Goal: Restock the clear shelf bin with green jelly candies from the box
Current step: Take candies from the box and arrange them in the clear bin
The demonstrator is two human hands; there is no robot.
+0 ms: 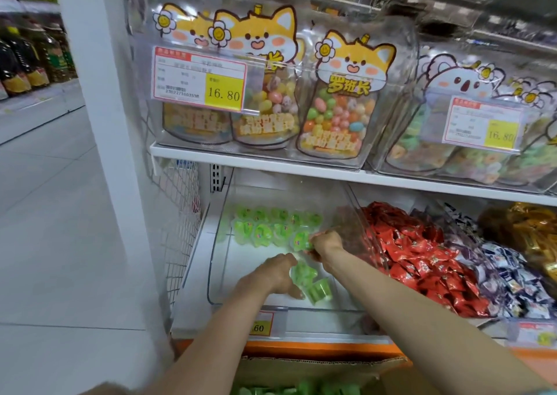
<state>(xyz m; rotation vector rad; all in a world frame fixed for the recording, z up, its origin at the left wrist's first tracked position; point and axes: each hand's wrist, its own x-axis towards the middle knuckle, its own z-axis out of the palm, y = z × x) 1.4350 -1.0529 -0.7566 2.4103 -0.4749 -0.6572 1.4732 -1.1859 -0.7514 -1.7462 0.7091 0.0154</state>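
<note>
Reaching into the clear shelf bin (215, 262), 2 hands work side by side above the bin's white floor. The bin sits at the left end of the lower shelf (301, 323), just beside the wire mesh panel (180, 228), with its front lip near the shelf's front edge.

The green jelly candies (271, 228) are heaped against the bin's back wall. White floor shows between that heap and the front lip, mostly on the left side.

The left hand (277, 274) is over the middle of the bin, its fingers curled round a clump of the green cups near the front lip. The right hand (327, 244) is further back, at the right end of the heap. Its fingers are closed narrowly on 1 candy, close to the clear divider wall (358, 228).

Beyond that wall lie red-wrapped sweets (422, 259), piled up against it. A price tag (262, 323) is fixed to the shelf's front edge below the left wrist.

The box (301, 367) stands open under the shelf edge, with more green candies in it.
</note>
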